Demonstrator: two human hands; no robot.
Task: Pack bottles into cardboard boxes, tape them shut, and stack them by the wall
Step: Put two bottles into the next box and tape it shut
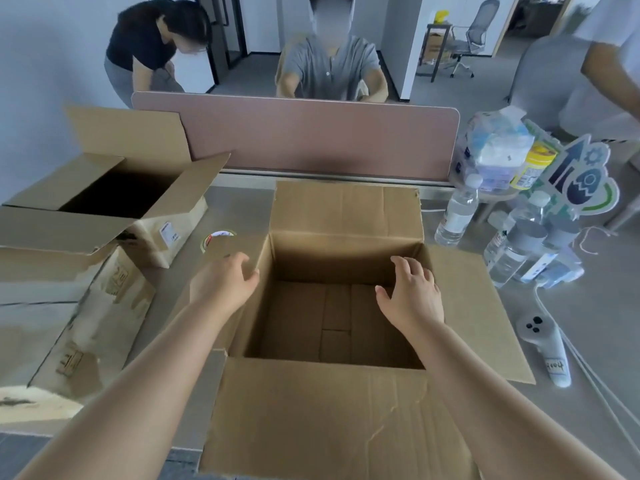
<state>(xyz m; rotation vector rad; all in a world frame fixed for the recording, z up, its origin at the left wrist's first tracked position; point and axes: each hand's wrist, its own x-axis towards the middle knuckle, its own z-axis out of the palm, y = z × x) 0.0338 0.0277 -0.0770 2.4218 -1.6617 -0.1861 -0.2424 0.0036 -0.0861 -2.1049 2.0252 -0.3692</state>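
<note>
Nearest me hangs the near flap (329, 420) of the open cardboard box (346, 258), which stands mid-bench with all four flaps spread and nothing inside. My left hand (225, 282) hovers at its left rim, fingers loosely curled and holding nothing; my right hand (412, 296) is spread open over the right side of the opening. The bottles (530, 251) stand crowded on the bench (588, 323) to the right, beyond the right flap, with a tape roll (216, 239) to the left. Reaching across that flap, I could topple the clustered bottles. The box also seems close to the near edge, so a push might slide it off.
</note>
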